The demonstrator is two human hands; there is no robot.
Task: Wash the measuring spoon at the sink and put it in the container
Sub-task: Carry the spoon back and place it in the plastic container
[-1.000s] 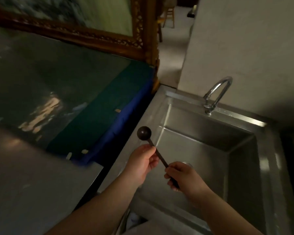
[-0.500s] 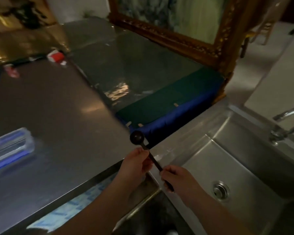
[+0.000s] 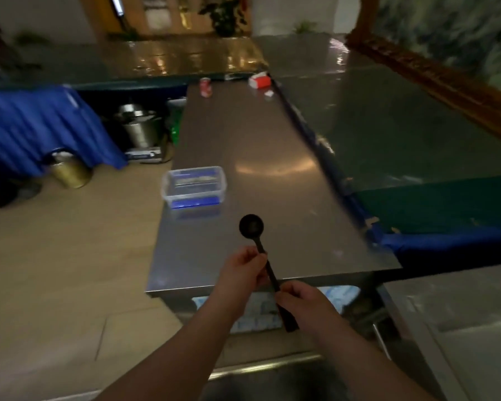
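Holding the measuring spoon (image 3: 251, 225) over the near edge of the table (image 3: 272, 175), left hand (image 3: 243, 270) and right hand (image 3: 298, 299) each pinch its handle. Washing looks finished, I'd say; the clear container (image 3: 194, 188) waits just ahead, spoon not yet in.

Single head-worn wide-angle view, looking forward and steeply down along a long steel table (image 3: 243, 146) that runs away from the wearer. Both forearms enter from the bottom edge, close to the lens; floor (image 3: 70, 256) at left, far counter blurred.
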